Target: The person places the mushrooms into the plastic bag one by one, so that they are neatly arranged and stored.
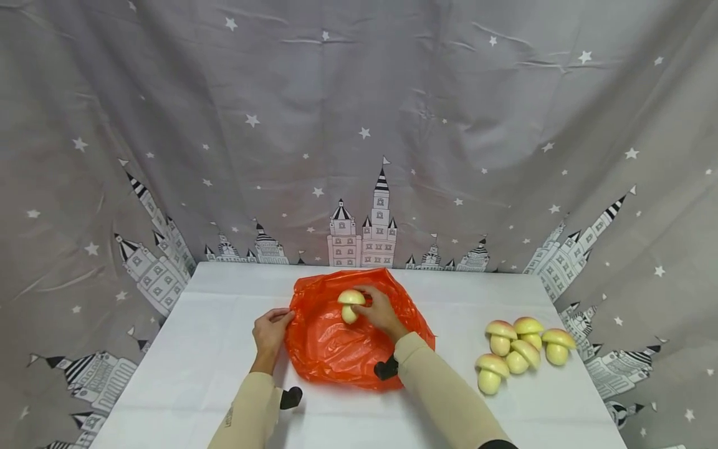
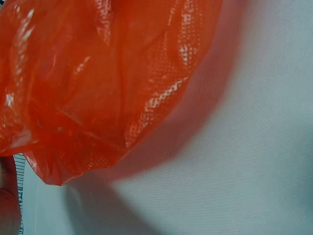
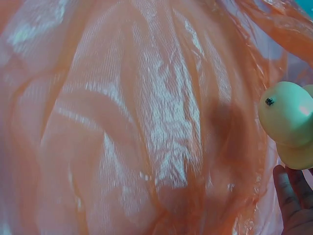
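Note:
A red plastic bag lies spread wide on the white table, its mouth facing up. My left hand pinches the bag's left rim between thumb and fingers. Over the bag's inside, my right hand holds a toy mushroom with a yellow, red-tinged cap and a pale stem. In the right wrist view the mushroom shows at the right edge, with fingertips at its underside. The left wrist view shows the bag's crinkled side, with only a sliver of the hand at the left edge.
Several more toy mushrooms stand in a cluster on the right side of the white table. A grey curtain printed with castles and stars hangs behind and around the table.

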Motion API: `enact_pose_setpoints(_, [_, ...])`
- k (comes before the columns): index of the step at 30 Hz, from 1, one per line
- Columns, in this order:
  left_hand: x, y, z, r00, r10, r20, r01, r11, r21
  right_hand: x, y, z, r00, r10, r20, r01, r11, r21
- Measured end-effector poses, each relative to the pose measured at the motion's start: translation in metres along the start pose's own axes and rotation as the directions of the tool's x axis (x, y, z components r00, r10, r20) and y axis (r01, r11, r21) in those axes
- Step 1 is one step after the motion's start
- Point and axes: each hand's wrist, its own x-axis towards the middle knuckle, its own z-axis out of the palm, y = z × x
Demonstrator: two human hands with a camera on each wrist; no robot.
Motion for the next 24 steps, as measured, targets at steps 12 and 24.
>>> enact_pose_setpoints(12, [-0.002,0.000,0.001,1.000,-0.029,-0.007,0.029,0.999,-0.019,0.012,-0.005,0.027,0.996,0.086,0.038,-0.084,0.995,-0.044])
enact_pose_setpoints(24, [-0.001,0.000,0.001,1.000,-0.006,-0.003,0.006,1.000,-0.017,0.018,-0.005,0.052,0.992,0.120,-0.031,-0.121,0.991,-0.054])
